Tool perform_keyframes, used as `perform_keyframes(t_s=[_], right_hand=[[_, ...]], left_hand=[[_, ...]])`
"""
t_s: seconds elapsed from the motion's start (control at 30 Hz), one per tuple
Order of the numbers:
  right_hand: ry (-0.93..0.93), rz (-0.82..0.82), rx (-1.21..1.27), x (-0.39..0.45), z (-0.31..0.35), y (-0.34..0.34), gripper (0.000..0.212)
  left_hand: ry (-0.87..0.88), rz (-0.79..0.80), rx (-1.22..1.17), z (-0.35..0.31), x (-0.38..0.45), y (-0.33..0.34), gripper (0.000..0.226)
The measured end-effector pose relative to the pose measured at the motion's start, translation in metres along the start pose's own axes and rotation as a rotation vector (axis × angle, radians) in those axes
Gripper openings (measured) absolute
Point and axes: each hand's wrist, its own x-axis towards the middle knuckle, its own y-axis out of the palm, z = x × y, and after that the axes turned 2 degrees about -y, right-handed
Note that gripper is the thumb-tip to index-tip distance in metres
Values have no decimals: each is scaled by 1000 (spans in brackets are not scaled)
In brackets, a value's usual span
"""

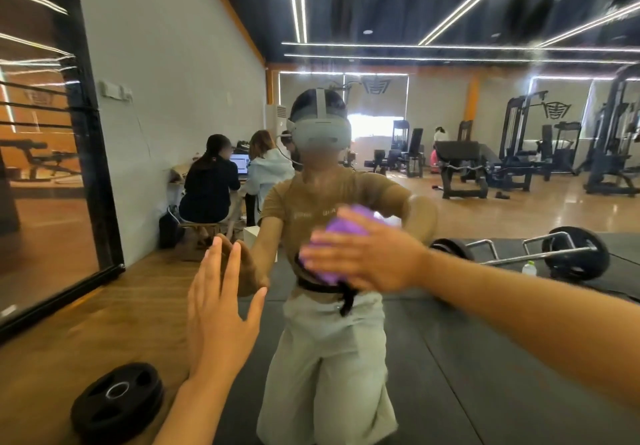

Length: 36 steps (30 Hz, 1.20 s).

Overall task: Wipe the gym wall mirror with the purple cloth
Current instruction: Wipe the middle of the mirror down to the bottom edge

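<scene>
up against the gym wall mirror point(450, 174) the person leaned in with both arms out, the right hand point(363, 257) laid over the purple cloth point(349, 223) and pressing it to the glass about chest height on the reflection, fingers point(318, 240) spread and fairly straight over the bunched fabric rather than curled round it. the left hand point(218, 309) was open too, fingers straight and meeting their own reflection, so it looked to be braced flat on the mirror. from where things stood i judged the main risk was the cloth: wadded up and only pinned by a flat palm, it could slide out or drop on a wide stroke, and bare skin would then smear the glass. the bracing palm seemed likely to leave prints of its own on a part that would need going over. leaning weight onto the pane was another worry, and a weight plate point(117, 406) lay on the floor near the left arm, easy to catch with a knee. much was hard to make out: the right hand was blurred, most of the cloth was hidden under it, i could not tell how it was folded, nor see any streaks or which stretch of mirror was already clean.
</scene>
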Motion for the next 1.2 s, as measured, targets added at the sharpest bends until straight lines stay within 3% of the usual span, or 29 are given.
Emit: perform_keyframes(t_s=[0.17,0.33,0.4,0.5,0.6,0.7,0.8,0.87,0.97,1.07,1.13,1.2], right_hand=[[563,-201,-57,15,-93,-49,53],[985,-371,-99,37,-61,-33,54],[934,-337,-73,39,-17,-16,55],[612,-203,34,22,68,13,58],[350,9,-18,-1,121,35,63],[115,95,-53,-6,105,35,63],[-60,75,42,5,53,16,58],[104,-67,72,23,4,-5,53],[532,-270,-13,54,-67,-40,52],[868,-387,-52,80,-82,-46,54],[942,-425,-82,93,-56,-35,55],[869,-389,-57,100,-14,-18,56]], left_hand=[[21,-34,-1,0,-1,2,90],[-39,-79,-29,2,-1,0,94],[-68,-69,-43,3,-1,-2,96],[-67,-38,-40,8,-1,-5,97],[-92,-43,-50,11,-2,-7,99],[-132,-46,-68,16,-1,-10,106],[-169,-41,-118,21,1,-13,116],[-198,-29,-131,22,2,-15,121],[-210,-24,-126,24,3,-15,123],[-219,-28,-154,27,4,-16,121],[-213,-35,-169,29,4,-16,118],[-215,-37,-193,32,4,-17,114]])
